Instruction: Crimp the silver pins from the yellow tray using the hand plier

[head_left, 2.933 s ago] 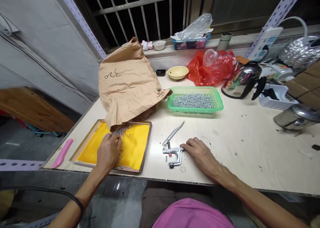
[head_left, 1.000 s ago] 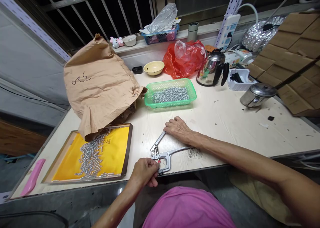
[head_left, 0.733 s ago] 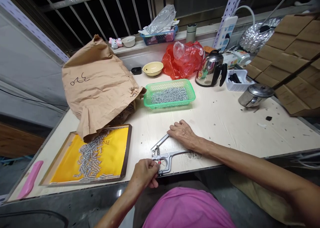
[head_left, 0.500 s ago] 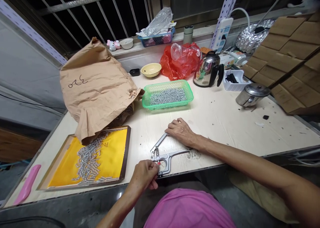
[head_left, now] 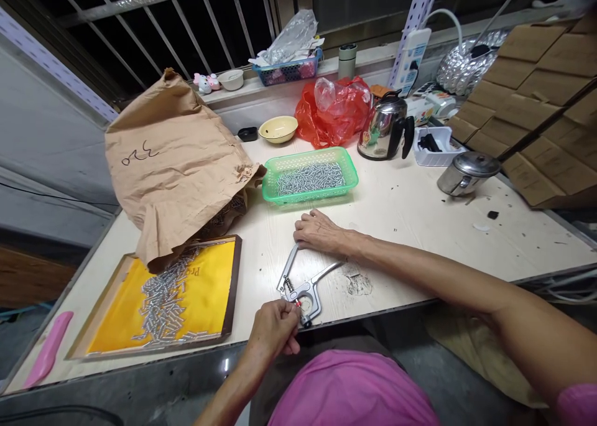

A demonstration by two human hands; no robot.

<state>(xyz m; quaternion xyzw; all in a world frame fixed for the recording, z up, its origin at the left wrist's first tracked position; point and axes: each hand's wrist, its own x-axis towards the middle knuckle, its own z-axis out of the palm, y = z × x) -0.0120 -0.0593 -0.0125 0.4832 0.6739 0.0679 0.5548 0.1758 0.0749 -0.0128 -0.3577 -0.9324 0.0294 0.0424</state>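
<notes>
Snap-fastener pliers [head_left: 313, 291] in silvery metal, with a spring and a small red piece at the jaw, lie at the front edge of the table, handles spread apart. My right hand [head_left: 321, 232] is closed around the end of the upper handle; the lower handle points away to the right, untouched. At the jaw, my left hand [head_left: 276, 326] is pinched shut, thumb against fingers; whatever sits between its fingertips is hidden. Left of it, small metal pins [head_left: 163, 301] lie heaped on a yellow-lined tray [head_left: 214, 283]. A green basket [head_left: 308, 197] beyond my hands contains many similar pins.
A large brown paper bag [head_left: 172, 158] leans over the tray. A pink-handled object [head_left: 49, 350] lies at the left corner. Behind stand a cream bowl [head_left: 278, 130], a red plastic bag [head_left: 310, 118] and a kettle [head_left: 380, 134]. To the right are a lidded metal cup [head_left: 466, 174] and cardboard [head_left: 532, 109].
The pliers have turned, their handles swinging away from me and to the left. My right hand has moved that way with the upper handle. My left hand stays pinched at the jaw.
</notes>
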